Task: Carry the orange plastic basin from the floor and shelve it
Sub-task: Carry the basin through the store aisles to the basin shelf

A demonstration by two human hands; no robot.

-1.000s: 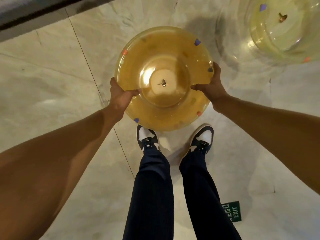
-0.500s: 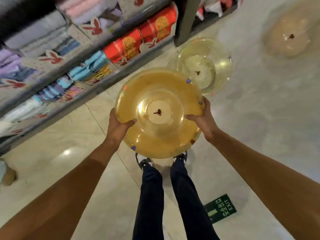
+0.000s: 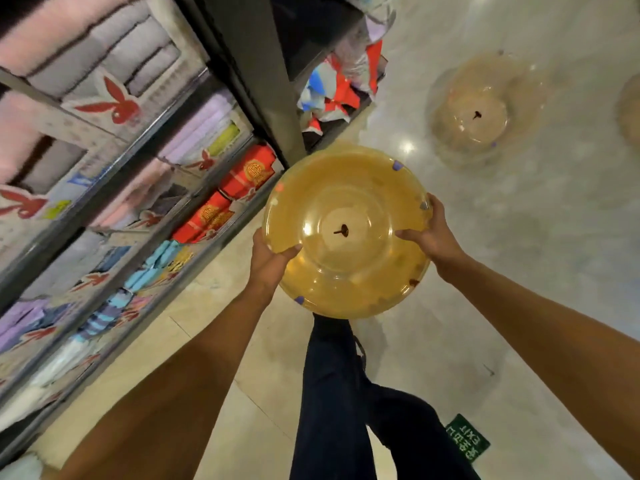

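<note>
Basin (image 3: 346,233), orange and see-through, is held up off the floor (image 3: 519,271) in front of the person, its open side facing the camera. Left hand (image 3: 268,261) grips the left rim, thumb hooked over the edge onto the inner wall. Right hand (image 3: 431,230) clamps the right rim the same way, fingers curled round the outside. Both hands are closed on the basin, both arms stretched forward. Small purple and red spots dot the rim, and a dark mark sits at the middle of the base; what it is cannot be told.

Shelves (image 3: 104,168) run along the left, packed with folded towels (image 3: 114,53) in pink, lilac and blue, with red packs (image 3: 242,181) on a lower level just left of the basin. A dark post (image 3: 252,64) divides the shelving. The basin is near the shelves but not on any of them.

Dark trousers (image 3: 346,393) show below the basin. A second basin (image 3: 478,112), paler, lies on the floor further off to the right, well apart from the held one. A green exit sign (image 3: 465,438) is set in the floor by the legs.
</note>
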